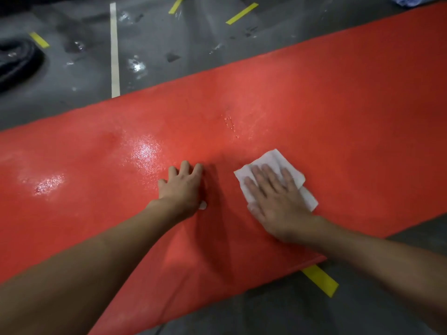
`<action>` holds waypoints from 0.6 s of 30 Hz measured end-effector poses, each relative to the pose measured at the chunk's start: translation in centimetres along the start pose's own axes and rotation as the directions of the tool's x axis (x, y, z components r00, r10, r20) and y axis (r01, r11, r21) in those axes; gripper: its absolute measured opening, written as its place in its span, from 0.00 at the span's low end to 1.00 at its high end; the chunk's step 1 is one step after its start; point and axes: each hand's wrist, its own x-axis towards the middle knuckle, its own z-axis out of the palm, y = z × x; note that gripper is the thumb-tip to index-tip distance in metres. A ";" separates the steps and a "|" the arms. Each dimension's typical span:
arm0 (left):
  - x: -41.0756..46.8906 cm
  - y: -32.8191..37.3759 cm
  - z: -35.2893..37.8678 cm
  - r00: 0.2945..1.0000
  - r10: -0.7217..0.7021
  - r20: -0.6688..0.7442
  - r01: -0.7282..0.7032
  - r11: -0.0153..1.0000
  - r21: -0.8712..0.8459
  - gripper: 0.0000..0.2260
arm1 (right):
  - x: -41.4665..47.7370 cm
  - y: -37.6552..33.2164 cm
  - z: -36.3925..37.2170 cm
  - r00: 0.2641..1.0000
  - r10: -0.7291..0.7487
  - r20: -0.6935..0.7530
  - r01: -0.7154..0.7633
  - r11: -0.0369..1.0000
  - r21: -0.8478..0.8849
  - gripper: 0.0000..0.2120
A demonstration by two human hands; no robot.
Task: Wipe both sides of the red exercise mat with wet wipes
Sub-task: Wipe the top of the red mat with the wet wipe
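The red exercise mat (pixel 326 97) lies flat on the grey floor, running from lower left to upper right. Wet shiny patches show on its left half. My right hand (pixel 275 199) lies flat with straight fingers on a white wet wipe (pixel 273 159), pressing it onto the mat. My left hand (pixel 183 187) rests on the mat just left of it, fingers bent with the tips touching the surface. A small white bit shows under its heel; I cannot tell what it is.
The grey floor (pixel 157 32) beyond the mat carries a white line (pixel 115 52) and yellow tape strips (pixel 242 13), with wet spots. A dark object (pixel 17 61) lies at the far left. Another yellow strip (pixel 319 279) sticks out under the mat's near edge.
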 end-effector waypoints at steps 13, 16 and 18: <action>1.6 -1.6 0.3 0.997 -0.057 0.042 0.061 0.995 -0.078 0.54 | 0.6 -0.9 -0.4 0.915 -0.404 0.025 0.404 0.915 -0.010 0.28; 1.6 -1.7 0.2 0.997 -0.056 0.045 0.059 0.996 -0.072 0.53 | 2.7 1.4 -1.4 0.991 -0.125 -0.053 0.127 0.991 0.037 0.30; 1.6 -1.6 -0.2 0.997 -0.058 0.052 0.061 0.996 -0.059 0.52 | 3.2 0.2 -1.2 0.999 0.013 -0.040 -0.013 1.000 -0.015 0.33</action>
